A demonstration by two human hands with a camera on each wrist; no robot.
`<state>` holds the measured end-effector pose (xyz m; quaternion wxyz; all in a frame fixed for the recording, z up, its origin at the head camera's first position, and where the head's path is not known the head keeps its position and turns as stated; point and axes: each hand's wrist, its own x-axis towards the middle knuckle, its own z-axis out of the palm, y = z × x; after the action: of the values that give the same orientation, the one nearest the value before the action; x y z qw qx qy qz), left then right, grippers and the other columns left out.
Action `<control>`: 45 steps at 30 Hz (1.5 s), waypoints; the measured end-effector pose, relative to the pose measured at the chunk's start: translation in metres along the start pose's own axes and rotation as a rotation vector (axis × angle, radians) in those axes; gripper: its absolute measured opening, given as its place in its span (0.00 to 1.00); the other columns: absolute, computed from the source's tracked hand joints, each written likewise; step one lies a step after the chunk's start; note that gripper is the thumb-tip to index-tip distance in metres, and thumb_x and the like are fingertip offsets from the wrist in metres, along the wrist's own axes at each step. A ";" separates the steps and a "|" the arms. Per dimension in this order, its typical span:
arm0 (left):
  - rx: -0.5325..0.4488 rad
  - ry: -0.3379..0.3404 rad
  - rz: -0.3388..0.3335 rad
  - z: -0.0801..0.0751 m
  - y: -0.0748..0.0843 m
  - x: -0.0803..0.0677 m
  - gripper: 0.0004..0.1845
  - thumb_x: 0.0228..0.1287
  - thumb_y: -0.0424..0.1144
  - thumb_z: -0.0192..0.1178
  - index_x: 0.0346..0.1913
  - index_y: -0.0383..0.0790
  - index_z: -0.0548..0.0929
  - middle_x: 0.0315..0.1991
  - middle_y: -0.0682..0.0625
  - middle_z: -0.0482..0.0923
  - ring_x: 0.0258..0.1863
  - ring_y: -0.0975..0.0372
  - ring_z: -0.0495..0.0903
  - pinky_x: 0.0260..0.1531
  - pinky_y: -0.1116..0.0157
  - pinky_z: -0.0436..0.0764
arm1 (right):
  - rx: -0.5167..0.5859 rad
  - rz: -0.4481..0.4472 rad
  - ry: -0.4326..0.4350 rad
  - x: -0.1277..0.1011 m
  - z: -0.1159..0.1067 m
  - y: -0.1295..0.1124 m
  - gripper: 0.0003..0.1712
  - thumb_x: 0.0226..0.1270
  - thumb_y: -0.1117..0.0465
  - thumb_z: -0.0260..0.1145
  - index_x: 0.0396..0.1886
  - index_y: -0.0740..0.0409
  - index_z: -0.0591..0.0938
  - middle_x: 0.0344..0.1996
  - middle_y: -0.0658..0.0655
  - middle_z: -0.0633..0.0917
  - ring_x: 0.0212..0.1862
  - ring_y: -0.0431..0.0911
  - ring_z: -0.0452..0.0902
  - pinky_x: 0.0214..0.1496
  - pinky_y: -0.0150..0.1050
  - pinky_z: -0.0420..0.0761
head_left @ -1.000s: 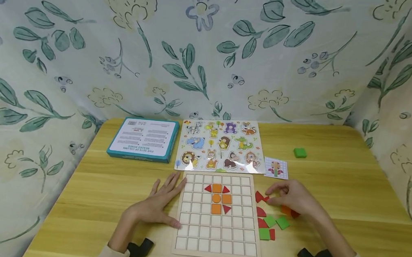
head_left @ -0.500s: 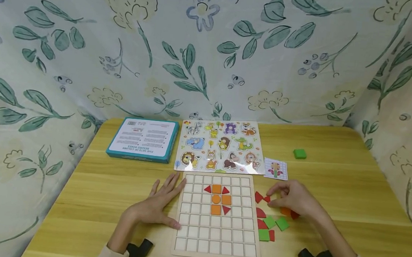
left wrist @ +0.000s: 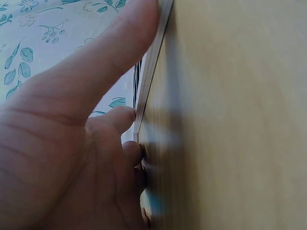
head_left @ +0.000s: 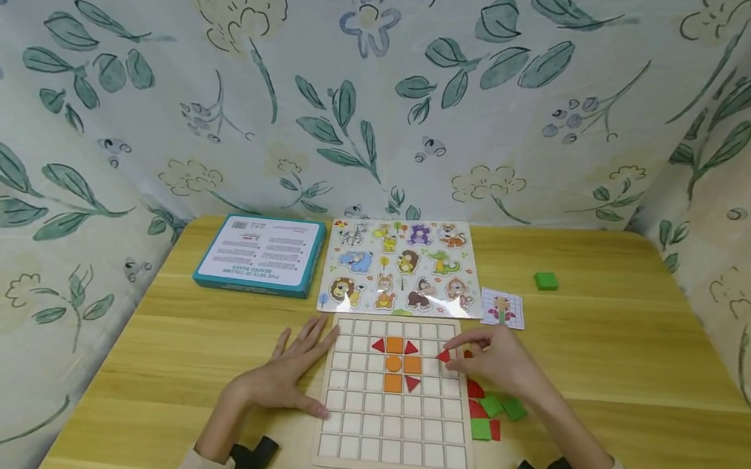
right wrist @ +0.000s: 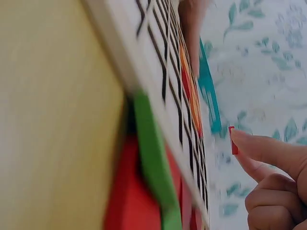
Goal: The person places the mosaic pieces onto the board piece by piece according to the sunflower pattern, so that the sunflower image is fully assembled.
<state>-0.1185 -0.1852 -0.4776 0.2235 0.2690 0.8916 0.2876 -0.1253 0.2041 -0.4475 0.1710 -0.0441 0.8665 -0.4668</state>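
A small red triangle (head_left: 444, 355) is pinched at its edges by the right hand (head_left: 495, 360) over the grid board (head_left: 357, 441) — thin, stiff and light, so easily dropped. The board's edge is pressed by the flat left hand (head_left: 290, 372).

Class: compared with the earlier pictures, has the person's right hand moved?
Yes. The right hand, pinching a red triangle, moved left from the loose pieces onto the grid board's right edge.

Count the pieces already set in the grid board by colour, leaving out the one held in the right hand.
Orange pieces: 4
Red triangles: 3
Total: 7
Left out: held red triangle, pinched by the right hand.
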 end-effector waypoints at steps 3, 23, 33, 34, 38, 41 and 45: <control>0.003 -0.001 0.002 0.000 0.000 0.000 0.69 0.52 0.61 0.77 0.85 0.47 0.39 0.85 0.42 0.21 0.84 0.44 0.23 0.76 0.34 0.21 | 0.018 -0.022 -0.042 0.004 0.023 -0.015 0.10 0.56 0.57 0.82 0.39 0.51 0.93 0.15 0.48 0.62 0.21 0.41 0.57 0.22 0.30 0.57; 0.009 -0.002 -0.010 0.001 0.000 0.000 0.69 0.52 0.61 0.77 0.85 0.47 0.40 0.85 0.42 0.22 0.84 0.45 0.23 0.77 0.35 0.22 | -0.047 -0.157 -0.117 0.024 0.097 -0.043 0.11 0.46 0.65 0.85 0.28 0.56 0.91 0.13 0.46 0.70 0.19 0.39 0.61 0.22 0.28 0.58; 0.003 -0.003 -0.015 0.002 -0.001 -0.002 0.69 0.52 0.61 0.77 0.85 0.48 0.39 0.85 0.42 0.21 0.84 0.45 0.22 0.77 0.35 0.21 | -0.037 -0.209 -0.161 0.026 0.095 -0.043 0.08 0.50 0.64 0.84 0.30 0.54 0.93 0.16 0.47 0.75 0.19 0.38 0.62 0.22 0.27 0.59; 0.002 -0.002 -0.015 0.001 -0.001 -0.002 0.69 0.52 0.61 0.77 0.85 0.48 0.39 0.85 0.42 0.21 0.84 0.45 0.22 0.77 0.35 0.21 | -0.035 -0.215 -0.162 0.026 0.095 -0.042 0.07 0.51 0.64 0.84 0.30 0.55 0.93 0.16 0.47 0.76 0.19 0.38 0.62 0.21 0.27 0.60; 0.001 0.005 -0.016 0.000 0.000 -0.002 0.69 0.52 0.61 0.77 0.85 0.48 0.39 0.85 0.43 0.21 0.84 0.45 0.23 0.77 0.35 0.21 | -0.042 -0.215 -0.150 0.028 0.094 -0.043 0.06 0.51 0.64 0.83 0.29 0.54 0.92 0.16 0.47 0.77 0.20 0.38 0.64 0.21 0.27 0.61; 0.006 0.005 -0.012 0.000 0.000 -0.001 0.69 0.52 0.61 0.77 0.85 0.48 0.39 0.85 0.43 0.21 0.84 0.45 0.23 0.77 0.35 0.21 | -0.046 -0.192 -0.139 0.028 0.094 -0.044 0.06 0.51 0.64 0.83 0.29 0.53 0.92 0.15 0.46 0.75 0.20 0.38 0.63 0.21 0.27 0.60; 0.007 0.004 -0.005 -0.001 0.000 -0.001 0.69 0.52 0.61 0.77 0.85 0.48 0.39 0.85 0.42 0.21 0.84 0.45 0.23 0.77 0.35 0.21 | -0.041 -0.186 -0.137 0.028 0.093 -0.043 0.07 0.51 0.64 0.83 0.29 0.54 0.92 0.15 0.46 0.74 0.19 0.38 0.62 0.22 0.27 0.60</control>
<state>-0.1185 -0.1863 -0.4766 0.2218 0.2668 0.8937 0.2845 -0.1235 0.0992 -0.4663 0.1848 -0.1598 0.8542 -0.4589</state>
